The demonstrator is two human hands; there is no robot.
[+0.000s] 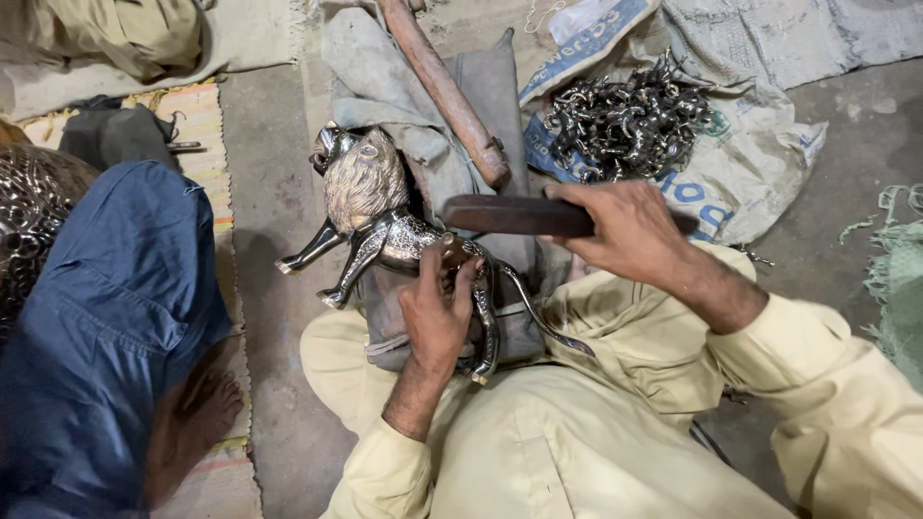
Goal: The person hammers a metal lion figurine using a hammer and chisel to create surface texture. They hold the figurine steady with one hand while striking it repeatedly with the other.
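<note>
A silver-coloured metal lion figure lies on its side on a grey cloth pad over my lap, head pointing away from me and legs to the left. My left hand presses on the lion's back and rump, fingers curled against the metal. My right hand grips a dark flat wooden bar, held level just above the lion's back. Both of my sleeves are pale yellow.
A long reddish wooden handle lies across the pad behind the lion. A heap of small dark metal pieces sits on a printed sack at the upper right. Another person's blue-clad leg and bare foot are at the left.
</note>
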